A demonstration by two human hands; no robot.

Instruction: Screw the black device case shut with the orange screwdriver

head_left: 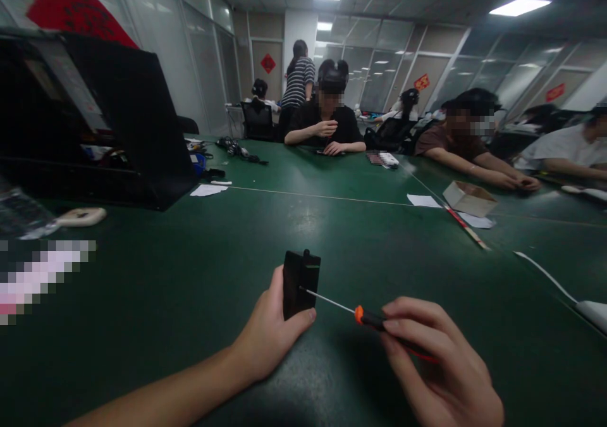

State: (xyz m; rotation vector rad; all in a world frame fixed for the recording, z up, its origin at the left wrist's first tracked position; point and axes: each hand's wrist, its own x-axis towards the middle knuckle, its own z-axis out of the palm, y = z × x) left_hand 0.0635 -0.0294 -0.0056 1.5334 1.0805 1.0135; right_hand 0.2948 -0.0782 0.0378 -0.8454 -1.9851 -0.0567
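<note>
My left hand (270, 332) grips a small flat black part (300, 281), holding it upright just above the green table (190, 288). My right hand (436, 364) is closed round the handle of a small screwdriver (365, 316) with an orange collar. Its thin metal shaft points left and its tip touches the face of the black part.
A large open black case (95, 117) stands at the left. A cardboard box (469, 198), paper slips (423, 200) and a red stick (465, 226) lie at the right, and a white cable (545, 274) runs to the right edge. Several people sit at the table's far side.
</note>
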